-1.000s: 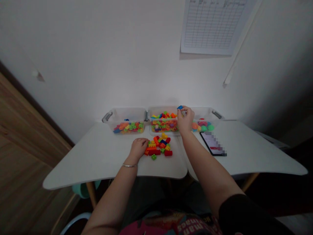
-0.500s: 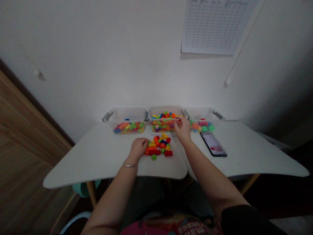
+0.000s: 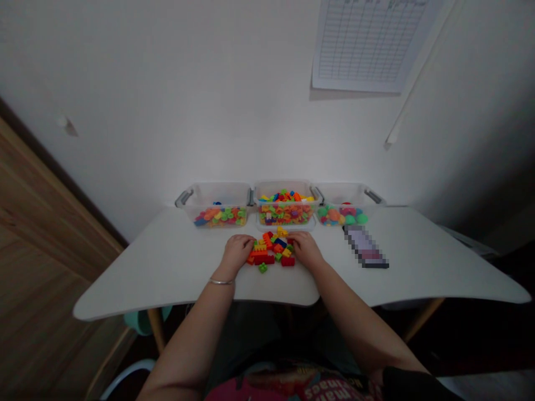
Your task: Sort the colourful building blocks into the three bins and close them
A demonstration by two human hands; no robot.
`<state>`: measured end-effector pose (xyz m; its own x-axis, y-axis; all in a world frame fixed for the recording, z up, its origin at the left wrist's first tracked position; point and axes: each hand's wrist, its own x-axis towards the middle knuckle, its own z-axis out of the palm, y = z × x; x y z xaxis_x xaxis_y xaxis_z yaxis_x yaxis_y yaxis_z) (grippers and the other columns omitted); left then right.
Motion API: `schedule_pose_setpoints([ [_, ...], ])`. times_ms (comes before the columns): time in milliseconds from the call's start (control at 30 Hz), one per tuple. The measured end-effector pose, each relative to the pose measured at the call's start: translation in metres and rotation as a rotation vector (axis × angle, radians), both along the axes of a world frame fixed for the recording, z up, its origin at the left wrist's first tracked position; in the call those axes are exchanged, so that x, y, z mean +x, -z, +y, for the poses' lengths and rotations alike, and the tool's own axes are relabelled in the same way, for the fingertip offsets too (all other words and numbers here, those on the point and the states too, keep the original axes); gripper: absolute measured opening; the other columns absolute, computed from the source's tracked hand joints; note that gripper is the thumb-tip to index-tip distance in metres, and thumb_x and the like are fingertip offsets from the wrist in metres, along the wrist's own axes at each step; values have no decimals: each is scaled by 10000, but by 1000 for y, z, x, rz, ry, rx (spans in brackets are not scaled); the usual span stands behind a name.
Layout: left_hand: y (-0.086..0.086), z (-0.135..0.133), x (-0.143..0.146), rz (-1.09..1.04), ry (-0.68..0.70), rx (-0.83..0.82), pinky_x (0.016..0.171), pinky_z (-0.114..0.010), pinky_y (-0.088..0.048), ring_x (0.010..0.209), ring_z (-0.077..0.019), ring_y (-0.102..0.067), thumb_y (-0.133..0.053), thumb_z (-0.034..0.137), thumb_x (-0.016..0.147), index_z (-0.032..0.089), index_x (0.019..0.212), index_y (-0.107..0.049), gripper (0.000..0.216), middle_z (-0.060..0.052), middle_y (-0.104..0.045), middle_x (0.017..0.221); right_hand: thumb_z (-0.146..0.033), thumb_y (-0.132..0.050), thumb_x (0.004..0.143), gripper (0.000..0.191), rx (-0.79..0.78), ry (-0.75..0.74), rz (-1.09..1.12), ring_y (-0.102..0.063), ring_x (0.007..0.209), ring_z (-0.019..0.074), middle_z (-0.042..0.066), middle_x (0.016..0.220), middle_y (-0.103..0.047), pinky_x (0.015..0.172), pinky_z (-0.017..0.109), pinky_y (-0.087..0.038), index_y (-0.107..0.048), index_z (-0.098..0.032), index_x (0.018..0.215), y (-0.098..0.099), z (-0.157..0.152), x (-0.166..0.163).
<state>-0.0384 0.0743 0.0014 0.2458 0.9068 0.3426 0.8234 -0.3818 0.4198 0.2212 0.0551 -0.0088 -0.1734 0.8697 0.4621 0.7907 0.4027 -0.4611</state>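
A small heap of coloured toy bricks lies on the white table in front of me. My left hand rests at the heap's left edge, fingers curled against the bricks. At the heap's right edge sits my right hand, fingers bent down onto the bricks; whether they hold one is hidden. Behind the heap stands a clear middle bin full of similar bricks.
A clear left bin of coloured pieces and a clear right bin of round coloured pieces flank the middle one against the wall. A phone lies right of my right hand. A printed sheet hangs on the wall.
My right hand dropped from above the middle bin, where it held a blue brick, down to the right side of the heap. The left hand stayed put.
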Motion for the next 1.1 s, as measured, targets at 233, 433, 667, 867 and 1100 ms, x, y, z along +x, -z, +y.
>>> schedule_pose_setpoints([
  [233, 0, -1, 1, 0, 3, 11, 983, -354, -452, 1005, -219, -663, -447, 258, 867, 196, 946, -752, 321, -75, -755, 1028, -132, -553, 820, 342, -89, 153, -119, -593, 1065, 234, 94, 1140, -696, 976, 345, -420, -683, -152, 1135, -6, -12, 7],
  [433, -1, -2, 1, 0, -1, 14, 984, -359, -456, 1007, -218, -663, -449, 261, 862, 206, 940, -754, 319, -68, -756, 1020, -309, -553, 885, 336, -112, 333, -193, -582, 1039, 256, 95, 1141, -700, 932, 355, -406, -666, -168, 1169, -13, -24, 7],
  [667, -3, -3, 1, 5, -7, 1, 989, -354, -455, 1017, -217, -661, -459, 269, 859, 208, 944, -753, 312, -69, -754, 1035, -295, -607, 837, 265, -56, 387, -186, -601, 953, 256, 92, 1021, -730, 835, 355, -425, -676, -188, 1070, -8, -31, 11],
  [867, -4, -2, 1, 1, 0, 0, 982, -355, -459, 1006, -215, -662, -456, 271, 867, 209, 945, -752, 313, -66, -754, 1037, -284, -589, 831, 192, 151, 333, -6, -604, 907, 260, 94, 958, -720, 833, 391, -446, -686, -203, 976, -7, -26, 12],
  [1100, -2, 0, 0, -15, 8, 12, 973, -368, -468, 996, -224, -668, -454, 266, 861, 200, 932, -757, 318, -76, -756, 1015, -373, -546, 862, 272, 455, 454, 246, -569, 999, 253, 102, 994, -661, 969, 433, -387, -665, -197, 1032, -51, -3, 14],
])
